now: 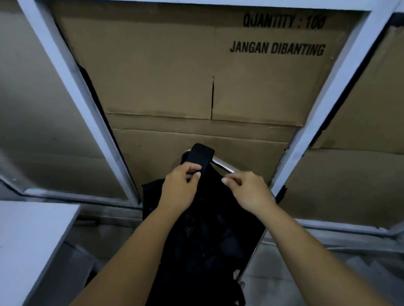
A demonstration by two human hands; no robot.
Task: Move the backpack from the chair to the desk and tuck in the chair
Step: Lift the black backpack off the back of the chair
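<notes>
Two hands, left hand (180, 186) pinching backpack (200, 244) strap, right hand (247, 191) pinched on it, cardboard (176, 71) wall, desk (21, 238) beside

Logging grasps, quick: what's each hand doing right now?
Left hand: closed, pinching the backpack strap.
Right hand: fingers curled at the backpack's top; grip cannot be told.

Dim, cool indoor light flattens the scene, the black fabric backpack (200, 233) losing all detail, while wide-angle distortion bends the pale grey window frame (68, 79) at both edges.
</notes>
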